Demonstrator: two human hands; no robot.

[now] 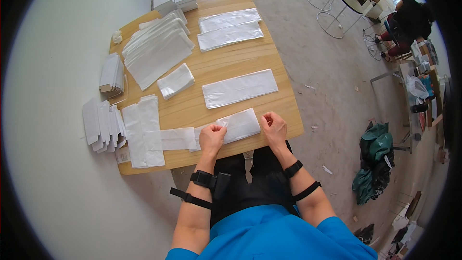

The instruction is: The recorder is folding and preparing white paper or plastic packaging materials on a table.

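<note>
A folded white plastic bag [240, 124] lies near the table's front edge, between my two hands. My left hand [212, 138] is closed in a pinch at its left part, where the film puckers by the fingertips. Just past the right end of the bag, my right hand [274, 127] is curled with thumb and fingers together; whether anything is between them is hidden. To the left, a flat white strip [177, 139] reaches from under my left hand's side to a pile of folded white bags [141, 135]. Another long folded bag [239, 88] lies just beyond.
Two folded bags [230, 29] lie farther back on the wooden table [216, 60]. A fanned stack of white sheets [156, 50], a small folded piece [176, 81] and white cartons [103, 123] occupy the left. Behind at right, a person [411, 21] sits beside a cluttered bench.
</note>
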